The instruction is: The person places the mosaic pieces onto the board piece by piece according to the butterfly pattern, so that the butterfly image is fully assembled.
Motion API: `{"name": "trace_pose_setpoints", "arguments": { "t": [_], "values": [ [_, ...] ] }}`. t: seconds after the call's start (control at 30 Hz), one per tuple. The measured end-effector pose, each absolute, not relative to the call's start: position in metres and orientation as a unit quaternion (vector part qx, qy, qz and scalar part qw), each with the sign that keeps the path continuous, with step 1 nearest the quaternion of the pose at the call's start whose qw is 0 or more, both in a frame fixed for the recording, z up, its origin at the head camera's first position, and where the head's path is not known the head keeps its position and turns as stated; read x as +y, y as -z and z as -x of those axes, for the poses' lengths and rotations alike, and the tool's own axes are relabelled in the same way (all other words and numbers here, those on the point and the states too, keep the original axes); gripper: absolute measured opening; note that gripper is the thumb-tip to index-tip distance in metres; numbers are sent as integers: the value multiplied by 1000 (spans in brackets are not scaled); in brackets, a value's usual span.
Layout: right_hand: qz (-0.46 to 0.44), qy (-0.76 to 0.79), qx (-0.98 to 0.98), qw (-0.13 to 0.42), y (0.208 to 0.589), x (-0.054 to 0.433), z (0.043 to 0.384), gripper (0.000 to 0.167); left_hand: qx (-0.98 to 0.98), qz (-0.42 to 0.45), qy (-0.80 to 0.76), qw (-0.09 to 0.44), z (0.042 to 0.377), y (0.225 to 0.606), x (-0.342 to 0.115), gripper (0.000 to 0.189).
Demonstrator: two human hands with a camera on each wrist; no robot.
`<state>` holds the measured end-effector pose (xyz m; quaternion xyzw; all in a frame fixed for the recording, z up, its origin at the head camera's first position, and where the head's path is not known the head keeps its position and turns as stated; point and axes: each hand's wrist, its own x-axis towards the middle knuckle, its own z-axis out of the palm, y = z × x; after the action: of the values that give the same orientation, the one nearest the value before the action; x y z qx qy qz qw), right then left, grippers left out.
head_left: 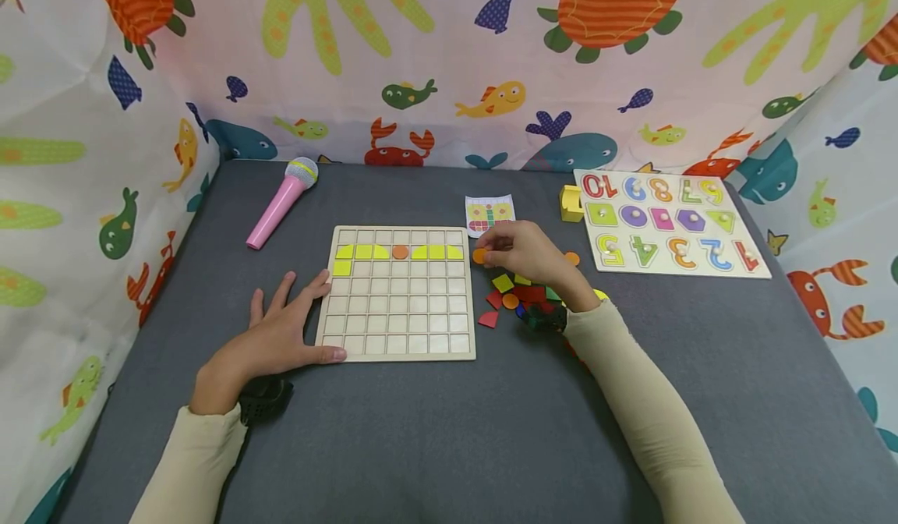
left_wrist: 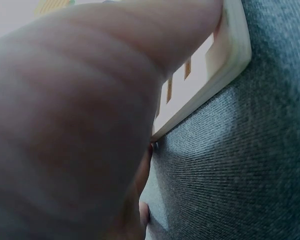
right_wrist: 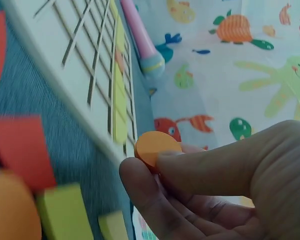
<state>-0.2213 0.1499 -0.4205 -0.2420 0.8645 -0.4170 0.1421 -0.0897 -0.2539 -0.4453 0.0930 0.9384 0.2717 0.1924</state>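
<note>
A square wooden grid board lies flat on the table. Yellow pieces and one orange round piece fill cells near its far edge. My left hand rests at the board's left side, fingers spread, thumb on the near-left corner. Just beyond the board's right edge, my right hand pinches an orange disc between thumb and fingers. Below that hand lies a pile of loose coloured pieces, with a red piece and another orange disc among them. The forearm hides part of the pile.
A small pattern card lies behind the pile. Farther right are a yellow block and a number-and-shape board. A pink toy microphone lies at the back left. Printed fabric borders the grey table.
</note>
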Motion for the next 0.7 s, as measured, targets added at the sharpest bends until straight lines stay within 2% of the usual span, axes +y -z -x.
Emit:
{"name": "trace_pose_setpoints", "arguments": {
  "t": [0.2, 0.7],
  "values": [
    [267, 439, 842, 164, 421, 126, 221, 11, 939, -92, -267, 194, 90, 446, -254, 125],
    [322, 432, 826, 169, 425, 53, 220, 4, 939, -89, -268, 196, 89, 446, -255, 126]
  ]
}}
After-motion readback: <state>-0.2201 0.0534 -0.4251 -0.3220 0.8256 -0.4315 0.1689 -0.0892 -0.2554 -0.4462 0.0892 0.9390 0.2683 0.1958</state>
